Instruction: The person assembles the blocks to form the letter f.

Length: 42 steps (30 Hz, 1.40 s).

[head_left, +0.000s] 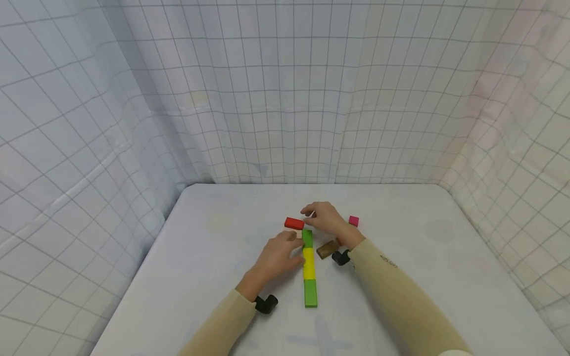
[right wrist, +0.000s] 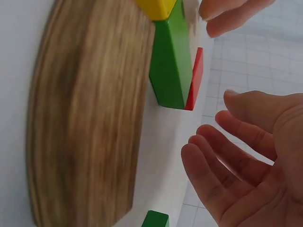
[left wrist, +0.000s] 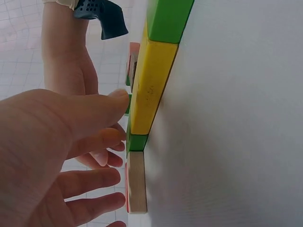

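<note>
Left hand [head_left: 277, 257] fingers relaxed, steadying yellow block [head_left: 308, 263]; right hand [head_left: 327, 220] loose, empty beside red block [head_left: 294, 223]. Nudge gently, keep row straight.

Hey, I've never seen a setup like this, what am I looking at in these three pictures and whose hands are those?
There is no machine here: a person works with two bare hands on a white table walled by gridded cloth. The wide picture comes from a camera on the person's head, looking down. The other two come from small cameras strapped to each wrist, so they show the blocks very close and sideways.

On the table lies a line of blocks: a green block, a yellow block, then another green one. A red block lies at the far end, a brown block to the right, and a pink block farther off.

The left hand touches the line at its side. The right hand is open near the red block. Neither hand holds anything.
</note>
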Available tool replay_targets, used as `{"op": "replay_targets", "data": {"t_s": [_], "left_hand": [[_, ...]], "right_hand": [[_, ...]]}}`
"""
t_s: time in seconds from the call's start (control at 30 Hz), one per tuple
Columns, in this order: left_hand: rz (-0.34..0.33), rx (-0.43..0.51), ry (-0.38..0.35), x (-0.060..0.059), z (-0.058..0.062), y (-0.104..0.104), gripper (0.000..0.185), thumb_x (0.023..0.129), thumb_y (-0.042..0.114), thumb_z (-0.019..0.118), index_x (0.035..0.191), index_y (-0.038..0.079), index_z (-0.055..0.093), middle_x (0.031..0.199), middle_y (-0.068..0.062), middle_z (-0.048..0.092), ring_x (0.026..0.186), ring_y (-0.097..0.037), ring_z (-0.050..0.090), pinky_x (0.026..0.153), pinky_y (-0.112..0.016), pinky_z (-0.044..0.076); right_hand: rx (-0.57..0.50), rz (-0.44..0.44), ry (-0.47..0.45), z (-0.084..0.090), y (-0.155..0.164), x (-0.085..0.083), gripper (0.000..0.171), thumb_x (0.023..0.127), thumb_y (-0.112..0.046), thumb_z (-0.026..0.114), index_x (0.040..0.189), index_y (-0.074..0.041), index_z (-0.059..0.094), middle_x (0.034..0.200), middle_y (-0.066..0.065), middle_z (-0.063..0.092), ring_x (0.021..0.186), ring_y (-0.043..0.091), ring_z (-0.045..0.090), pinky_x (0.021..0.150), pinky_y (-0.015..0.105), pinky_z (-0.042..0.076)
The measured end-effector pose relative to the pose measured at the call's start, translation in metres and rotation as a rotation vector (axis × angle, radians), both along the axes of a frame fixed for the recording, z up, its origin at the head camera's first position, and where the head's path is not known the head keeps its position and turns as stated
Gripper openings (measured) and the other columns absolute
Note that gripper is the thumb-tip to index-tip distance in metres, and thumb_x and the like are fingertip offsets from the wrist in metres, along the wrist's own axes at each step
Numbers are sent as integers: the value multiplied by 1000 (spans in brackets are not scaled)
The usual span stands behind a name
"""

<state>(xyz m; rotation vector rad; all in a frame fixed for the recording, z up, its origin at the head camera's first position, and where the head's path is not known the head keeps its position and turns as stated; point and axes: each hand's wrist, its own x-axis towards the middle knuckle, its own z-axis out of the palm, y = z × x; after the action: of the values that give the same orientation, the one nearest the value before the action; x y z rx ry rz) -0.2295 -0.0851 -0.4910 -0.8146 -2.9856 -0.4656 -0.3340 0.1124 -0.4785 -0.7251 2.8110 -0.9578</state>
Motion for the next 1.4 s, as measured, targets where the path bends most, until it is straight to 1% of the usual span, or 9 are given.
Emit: {"op": "replay_targets", "data": {"t_s": [0.1,0.2,0.27,0.47,0.6,0.8,1.0,1.2,1.4], "left_hand": [[-18,-5,-15,3,0,0,52,89,47,75,134,21,67,141,-7,55,131,-26,47,100,-54,45],[-29,-8,-44,6,1,1,58,87,52,75,136,23,65,148,-8,49,137,-29,41,103,-59,40],[-42,-24,-49,8,1,1,62,86,56,74,139,24,63,151,-9,46,140,-31,38,105,-60,38],[-104,-55,-22,12,-2,2,71,85,63,71,144,25,58,156,-10,39,143,-37,34,105,-65,33],[-124,-58,-21,13,-3,3,75,84,68,68,146,26,56,159,-9,34,144,-37,32,106,-69,30],[-119,-72,-44,14,-6,4,81,83,73,64,149,28,52,162,-9,30,147,-39,26,107,-71,25],[-119,-81,-42,14,-7,4,83,82,74,64,150,28,50,162,-7,31,148,-39,24,107,-72,25],[-114,-66,-49,15,-9,3,83,82,74,64,150,29,51,161,-5,33,149,-37,24,107,-73,23],[-105,-61,-45,15,-7,4,83,81,74,66,149,29,52,160,-4,36,148,-36,25,106,-73,23]], "right_hand": [[0,29,-41,-1,-2,-7,31,96,-24,71,124,-11,72,107,0,70,94,17,62,83,32,54],[-4,53,-87,-4,-5,-12,32,95,-26,72,124,-11,72,105,-1,69,94,17,61,84,33,53],[-6,61,-112,-4,-8,-13,33,95,-26,72,124,-11,72,105,-1,69,94,18,61,85,34,53],[29,61,-115,-9,-14,-17,35,93,-30,75,122,-12,74,101,-2,68,91,17,59,83,33,52],[45,51,-109,-14,-15,-19,34,92,-33,76,119,-13,75,101,-3,67,90,14,59,83,31,52],[46,29,-81,-18,-15,-22,30,92,-30,76,116,-12,76,105,-2,68,91,14,59,84,32,51],[45,34,-65,-16,-17,-22,25,91,-27,77,110,-12,77,102,-2,69,89,15,59,85,33,52],[13,41,-83,-16,-14,-23,19,89,-26,79,105,-16,76,96,-5,67,89,16,57,83,33,50],[-31,11,-116,-14,-7,-24,25,86,-20,82,109,-15,74,95,-2,65,90,19,57,81,34,51]]}}
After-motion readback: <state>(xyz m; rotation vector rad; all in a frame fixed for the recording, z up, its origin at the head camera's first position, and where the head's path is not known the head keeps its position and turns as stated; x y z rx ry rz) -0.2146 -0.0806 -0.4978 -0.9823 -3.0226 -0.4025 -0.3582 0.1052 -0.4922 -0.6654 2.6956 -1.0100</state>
